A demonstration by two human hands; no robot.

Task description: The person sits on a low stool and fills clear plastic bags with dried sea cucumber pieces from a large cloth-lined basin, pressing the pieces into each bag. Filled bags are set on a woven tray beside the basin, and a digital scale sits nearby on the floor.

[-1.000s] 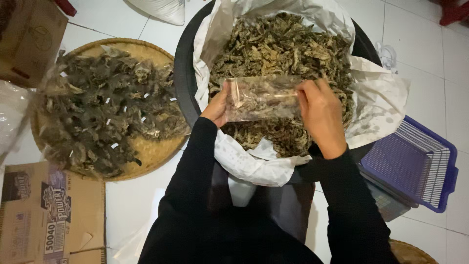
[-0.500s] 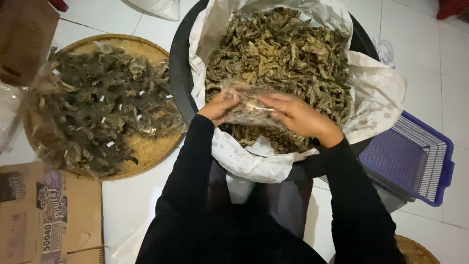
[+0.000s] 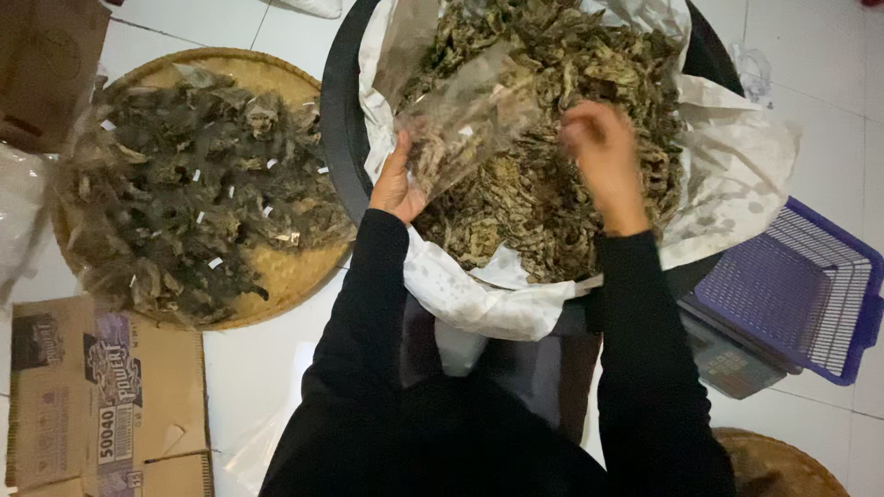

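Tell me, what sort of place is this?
Probably a small home packing spot on a tiled floor: a lined tub of dried leaves, a woven tray heaped with filled packets, and cardboard boxes alongside.

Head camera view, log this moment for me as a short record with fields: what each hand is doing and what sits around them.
left hand: holds up a clear plastic bag partly filled with dried leaves
right hand: blurred, over the dried leaf heap, apart from the bag; grip cannot be told
container: black tub lined with white paper
left side: round woven tray piled with filled packets; cardboard box
right side: purple plastic basket
floor: white tiles
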